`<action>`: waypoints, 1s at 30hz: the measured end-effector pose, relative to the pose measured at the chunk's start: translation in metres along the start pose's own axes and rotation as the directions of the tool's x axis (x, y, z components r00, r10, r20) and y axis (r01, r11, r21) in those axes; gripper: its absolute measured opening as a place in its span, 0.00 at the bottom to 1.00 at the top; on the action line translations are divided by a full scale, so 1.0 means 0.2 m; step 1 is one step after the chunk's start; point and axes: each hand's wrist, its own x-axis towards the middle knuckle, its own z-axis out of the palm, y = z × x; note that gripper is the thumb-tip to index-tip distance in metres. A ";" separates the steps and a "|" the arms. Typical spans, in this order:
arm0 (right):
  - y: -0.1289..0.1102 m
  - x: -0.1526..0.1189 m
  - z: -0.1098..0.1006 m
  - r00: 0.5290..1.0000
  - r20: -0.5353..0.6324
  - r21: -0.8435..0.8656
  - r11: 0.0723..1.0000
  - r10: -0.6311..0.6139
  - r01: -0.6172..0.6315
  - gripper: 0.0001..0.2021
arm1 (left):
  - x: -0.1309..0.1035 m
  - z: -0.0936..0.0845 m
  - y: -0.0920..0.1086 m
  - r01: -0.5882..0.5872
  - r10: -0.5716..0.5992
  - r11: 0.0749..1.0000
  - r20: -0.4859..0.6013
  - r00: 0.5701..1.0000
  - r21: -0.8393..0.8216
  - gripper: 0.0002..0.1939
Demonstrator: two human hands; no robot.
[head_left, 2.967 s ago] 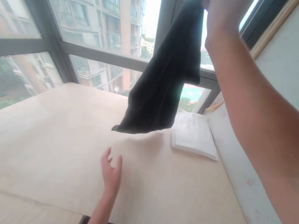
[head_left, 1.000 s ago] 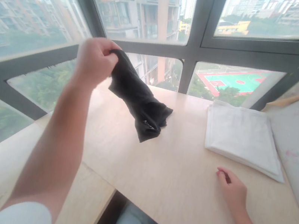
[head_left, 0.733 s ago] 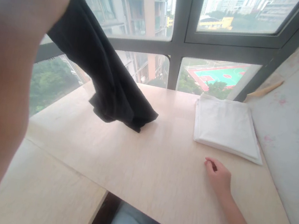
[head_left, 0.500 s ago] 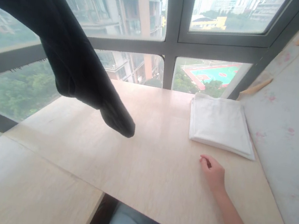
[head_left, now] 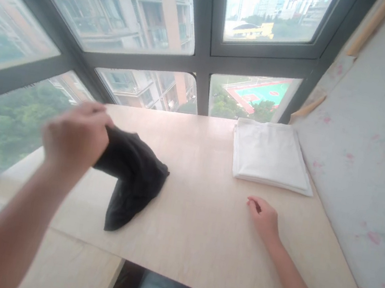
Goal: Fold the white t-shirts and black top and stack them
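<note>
- The crumpled black cloth garment [head_left: 132,178] droops onto the pale wooden tabletop [head_left: 198,223], left of centre.
- Your left hand [head_left: 74,137] pinches its upper end.
- Your right hand [head_left: 264,218] rests loosely curled, empty, near the folded white cloth [head_left: 269,154].

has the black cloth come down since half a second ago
Yes. The black cloth, then hanging in the air, now droops onto the wooden board, held in the left hand, well left of the folded white cloth.

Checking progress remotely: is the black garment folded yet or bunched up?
Bunched, not folded: the black garment droops crumpled from the left hand onto the table.
</note>
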 end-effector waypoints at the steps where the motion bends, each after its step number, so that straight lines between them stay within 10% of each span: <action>1: 0.00 0.00 0.00 1.000 -0.002 0.010 1.000 0.008 -0.008 0.17 | -0.11 0.03 -0.04 -0.057 0.044 0.993 0.124 0.991 0.103 0.07; 6: 0.02 0.05 -0.02 0.978 0.026 0.265 0.942 0.205 -0.204 0.17 | -0.57 0.20 -0.40 -0.205 -0.057 0.949 0.770 0.635 0.239 0.14; 9: 0.01 0.15 -0.09 0.956 0.019 0.412 0.869 0.292 -0.274 0.19 | -0.65 0.23 -0.43 -0.171 -0.070 0.939 0.653 0.754 0.298 0.14; 12: 0.00 0.32 -0.19 0.971 -0.090 0.324 0.928 0.224 -0.184 0.19 | -0.69 0.29 -0.25 -0.197 0.073 0.958 0.481 0.874 0.211 0.14; 19: -0.01 0.84 -0.22 0.974 -0.224 -0.238 0.971 -0.038 -0.017 0.17 | -1.01 0.73 0.15 -0.131 0.168 0.985 0.743 0.648 -0.109 0.13; 25: 0.03 1.16 -0.15 0.986 -0.142 -0.596 0.788 0.090 -0.158 0.29 | -1.10 0.88 0.17 -0.072 0.111 0.994 0.730 0.674 -0.085 0.14; 30: 0.04 1.29 -0.16 0.992 -0.098 -0.644 0.755 0.076 -0.122 0.18 | -1.09 0.87 0.14 -0.036 0.101 0.994 0.719 0.688 -0.106 0.12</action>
